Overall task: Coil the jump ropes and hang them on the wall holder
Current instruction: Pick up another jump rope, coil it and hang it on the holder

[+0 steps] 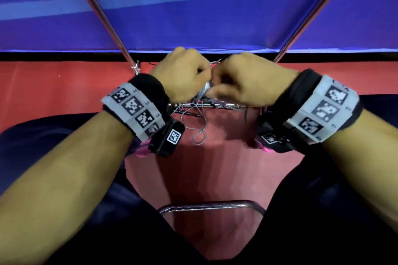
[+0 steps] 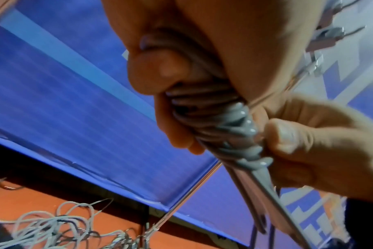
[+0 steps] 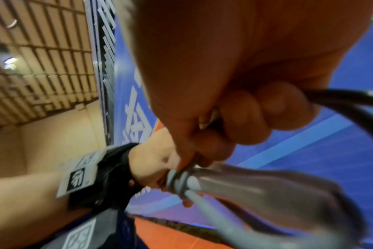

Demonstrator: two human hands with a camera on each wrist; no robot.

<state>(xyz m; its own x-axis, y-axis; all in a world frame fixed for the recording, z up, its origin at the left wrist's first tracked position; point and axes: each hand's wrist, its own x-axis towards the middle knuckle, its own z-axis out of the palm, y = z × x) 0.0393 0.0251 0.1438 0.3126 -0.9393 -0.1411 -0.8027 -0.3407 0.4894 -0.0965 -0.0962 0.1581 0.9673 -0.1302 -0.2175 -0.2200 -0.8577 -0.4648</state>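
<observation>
Grey plastic cord, wound into a tight bundle (image 2: 234, 128), sits between both hands just above a metal bar (image 1: 206, 105), in front of a blue banner (image 1: 193, 17). The left hand (image 1: 183, 75) is closed round the bundle's upper part, its fingers (image 2: 160, 70) curled over several strands. The right hand (image 1: 247, 79) is curled too, pinching the bundle where the cord spirals round it. A black cord (image 3: 341, 99) runs out past its knuckles, though whether that is gripped is unclear. Loose ropes (image 2: 53, 224) lie tangled low down by the bar, over the red floor (image 1: 53, 92).

The step looks like binding the coil shut. To do it well, the left hand should hold the strands firm and parallel while the right lays each turn snug against its neighbour, then tucks the end under so nothing springs loose. No wall holder can be picked out.
</observation>
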